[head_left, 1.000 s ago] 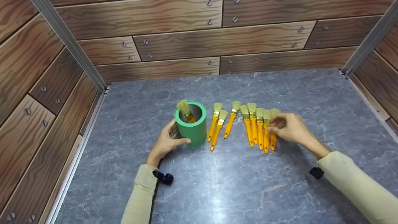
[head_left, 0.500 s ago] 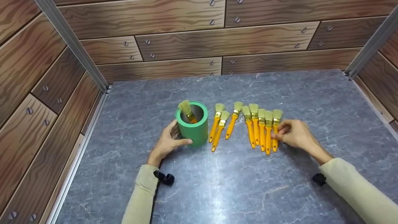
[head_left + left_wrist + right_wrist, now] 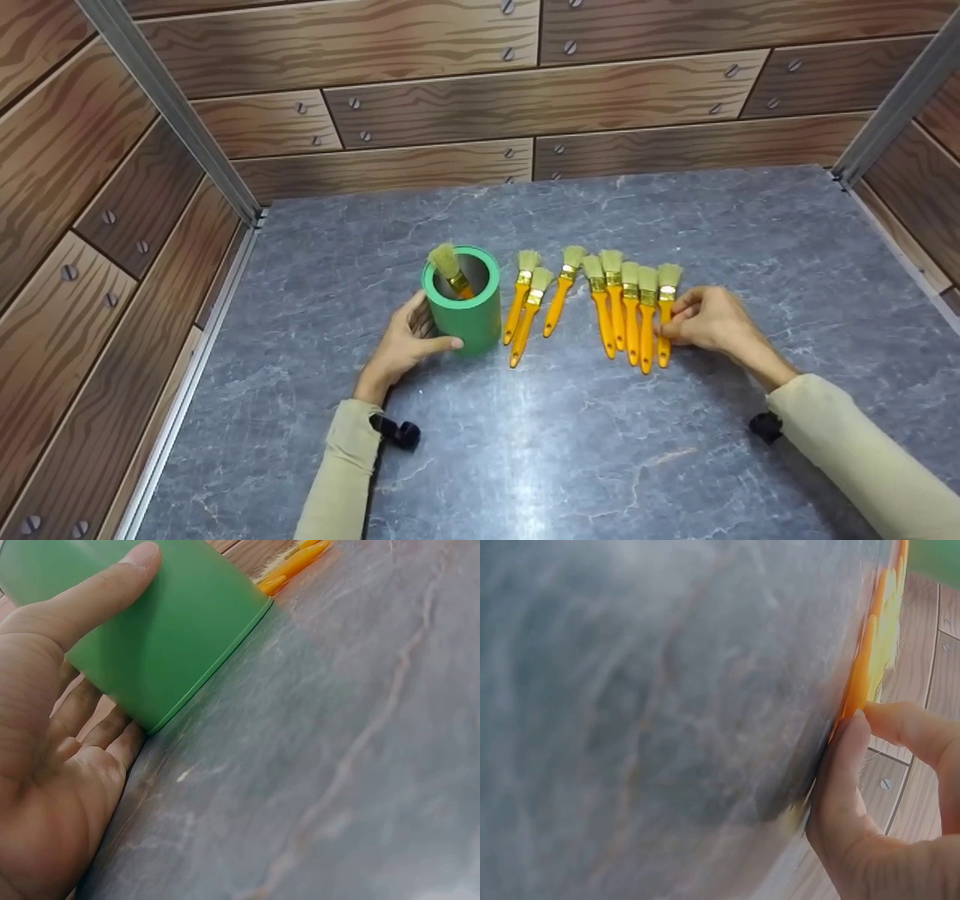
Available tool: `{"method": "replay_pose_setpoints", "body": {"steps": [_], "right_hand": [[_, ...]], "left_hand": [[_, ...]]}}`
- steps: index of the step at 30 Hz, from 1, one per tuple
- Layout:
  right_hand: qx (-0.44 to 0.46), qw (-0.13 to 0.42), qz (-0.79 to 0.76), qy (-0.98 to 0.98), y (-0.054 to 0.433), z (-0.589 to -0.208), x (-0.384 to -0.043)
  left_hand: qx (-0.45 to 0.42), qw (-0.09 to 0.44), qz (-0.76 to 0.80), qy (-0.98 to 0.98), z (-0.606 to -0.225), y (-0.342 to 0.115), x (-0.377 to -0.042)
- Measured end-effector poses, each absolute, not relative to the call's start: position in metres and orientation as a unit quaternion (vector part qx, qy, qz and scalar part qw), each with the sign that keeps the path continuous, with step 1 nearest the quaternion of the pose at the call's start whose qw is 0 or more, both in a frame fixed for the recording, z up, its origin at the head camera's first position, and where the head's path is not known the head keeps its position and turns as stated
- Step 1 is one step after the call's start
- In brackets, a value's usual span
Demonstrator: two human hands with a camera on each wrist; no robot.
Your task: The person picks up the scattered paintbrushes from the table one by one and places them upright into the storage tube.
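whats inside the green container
One paintbrush shows inside the green container, bristles up and sticking out above the rim. Its lower handle and the container's bottom are hidden by the near wall.

Green can point(image 3: 466, 324), orange-handled brushes point(image 3: 603, 311)

An upright green can point(image 3: 469, 328) holds one tilted brush point(image 3: 445, 262); eight orange-handled brushes point(image 3: 603, 319) lie to its right.

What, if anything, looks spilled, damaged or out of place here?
Nothing stands out. The green can stands upright in the left hand, one paintbrush leaning inside it, bristles up. The other paintbrushes lie on the tabletop, unevenly spaced but tidy enough. No spill or damage shows.
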State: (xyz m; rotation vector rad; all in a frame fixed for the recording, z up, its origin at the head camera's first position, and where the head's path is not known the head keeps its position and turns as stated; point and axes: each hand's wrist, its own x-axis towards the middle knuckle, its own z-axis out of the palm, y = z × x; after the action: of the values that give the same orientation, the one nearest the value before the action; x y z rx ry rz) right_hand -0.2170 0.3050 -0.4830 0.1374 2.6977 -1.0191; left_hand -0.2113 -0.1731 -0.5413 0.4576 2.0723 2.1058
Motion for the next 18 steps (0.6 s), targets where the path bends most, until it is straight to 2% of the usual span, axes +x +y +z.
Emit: {"method": "replay_pose_setpoints", "body": {"steps": [11, 18], "right_hand": [[0.054, 0.141, -0.365, 0.919, 0.3062, -0.483, -0.2204], [0.041, 0.177, -0.436, 0.882, 0.3098, -0.4757, -0.2187]], "left_hand": [[0.151, 0.071, 0.703, 0.692, -0.5399, -0.1738, -0.2111], [0.161, 0.077, 0.698, 0.694, -0.541, -0.1745, -0.2115]]}}
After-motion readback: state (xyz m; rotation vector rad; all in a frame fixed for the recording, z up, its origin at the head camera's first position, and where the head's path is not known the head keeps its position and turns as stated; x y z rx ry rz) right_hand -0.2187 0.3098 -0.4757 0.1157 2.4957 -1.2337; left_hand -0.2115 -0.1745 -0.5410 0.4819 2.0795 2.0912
